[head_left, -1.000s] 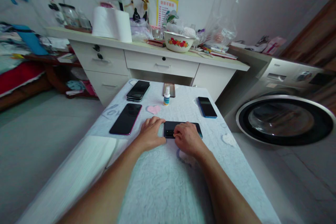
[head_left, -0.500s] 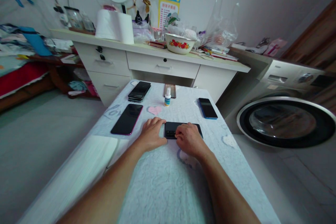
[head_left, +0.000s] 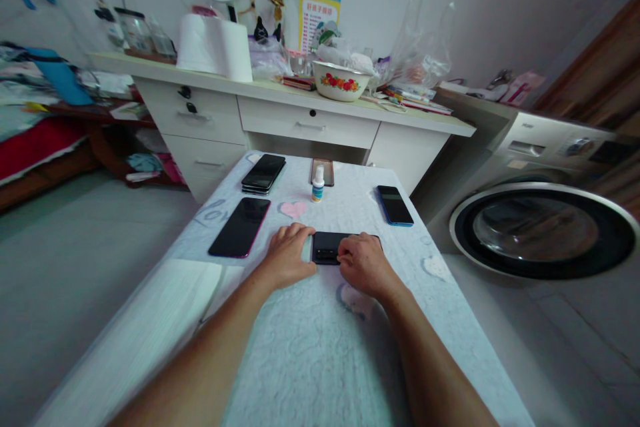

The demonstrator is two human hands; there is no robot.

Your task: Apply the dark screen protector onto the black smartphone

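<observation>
A dark phone (head_left: pixel 327 247) lies flat and face down on the white textured tablecloth (head_left: pixel 310 340), camera end toward my left hand. My left hand (head_left: pixel 287 257) rests palm down against the phone's left end, fingers spread on the cloth. Over the phone's right half lies my right hand (head_left: pixel 364 265), fingers curled on its back and covering most of it. Neither hand lifts the phone. A small white dropper bottle with a blue label (head_left: pixel 317 184) stands upright just beyond.
Other phones lie on the cloth: a red-edged one (head_left: pixel 240 227) at left, a stack of two (head_left: pixel 263 173) behind it, a blue one (head_left: pixel 395 205) at right, a brown case (head_left: pixel 323 170) at the far edge. A desk (head_left: pixel 300 121) and washing machine (head_left: pixel 543 227) stand beyond.
My right hand has slid slightly to the right along the phone, uncovering more of its left end. My left hand and the phone stay put.
</observation>
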